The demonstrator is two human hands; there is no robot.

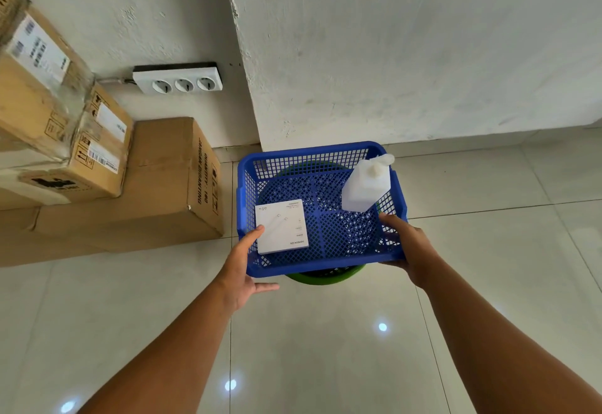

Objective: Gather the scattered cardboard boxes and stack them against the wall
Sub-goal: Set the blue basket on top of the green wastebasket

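Both hands, left hand (242, 270) & right hand (408, 250), grip the blue basket (321, 265) w/ fingers round its near rim, so imo keep it level or the bottle (365, 185) inside tips.

A storeroom corner, or a back room of a home or small shop: labelled cardboard boxes (156, 182) are stacked against a rough whitewashed wall (391, 55), just below a wall-mounted power strip (178, 79), on glossy floor tiles (325, 332).

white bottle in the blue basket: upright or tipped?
Tipped. The white bottle leans against the blue basket at its far right corner, cap over the rim, base on the mesh floor.
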